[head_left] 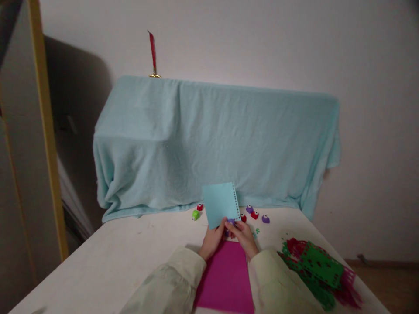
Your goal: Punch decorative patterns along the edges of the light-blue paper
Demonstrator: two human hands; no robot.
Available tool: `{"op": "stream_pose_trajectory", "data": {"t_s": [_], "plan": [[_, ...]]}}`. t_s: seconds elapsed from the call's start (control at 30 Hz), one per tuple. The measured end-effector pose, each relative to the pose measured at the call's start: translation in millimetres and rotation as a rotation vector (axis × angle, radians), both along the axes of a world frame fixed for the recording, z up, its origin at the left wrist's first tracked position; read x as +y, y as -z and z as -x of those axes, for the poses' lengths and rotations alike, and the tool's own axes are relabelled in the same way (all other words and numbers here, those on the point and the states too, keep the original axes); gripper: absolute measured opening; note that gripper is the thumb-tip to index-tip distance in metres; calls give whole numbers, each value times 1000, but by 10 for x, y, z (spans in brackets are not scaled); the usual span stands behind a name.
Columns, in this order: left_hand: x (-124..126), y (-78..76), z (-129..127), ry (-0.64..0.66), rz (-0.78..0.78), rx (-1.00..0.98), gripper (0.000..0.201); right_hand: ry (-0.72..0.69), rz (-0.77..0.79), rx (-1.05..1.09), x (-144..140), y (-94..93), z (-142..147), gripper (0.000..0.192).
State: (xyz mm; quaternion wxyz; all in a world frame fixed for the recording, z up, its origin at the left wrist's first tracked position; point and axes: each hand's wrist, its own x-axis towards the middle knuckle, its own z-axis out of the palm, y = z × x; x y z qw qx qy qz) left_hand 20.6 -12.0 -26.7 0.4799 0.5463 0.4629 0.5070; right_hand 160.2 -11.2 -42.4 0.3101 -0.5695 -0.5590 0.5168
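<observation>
Above the magenta sheet (225, 279) on the tabletop (108, 261), a light-blue paper (219, 204) is gripped by the left hand (212, 241), while a purple punch (231, 222) is clasped at its lower edge by the right hand (244, 235).

We see both cream-sleeved forearms converge forward; our left hand (212, 240) and right hand (244, 237) meet, fingers curled in a pinch.
</observation>
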Motion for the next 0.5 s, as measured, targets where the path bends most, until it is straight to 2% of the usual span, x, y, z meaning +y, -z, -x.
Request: {"op": "stream_pose_trajectory", "data": {"t_s": [0.17,0.3,0.5], "plan": [[23,73,-5,-16,-38,25,43,12,-31,2,-21,-2,8,119],[47,94,-1,22,-49,22,41,32,-31,20,-15,-4,4,120],[67,130,11,11,-31,48,41,66,-89,117,-29,-105,32,113]]}}
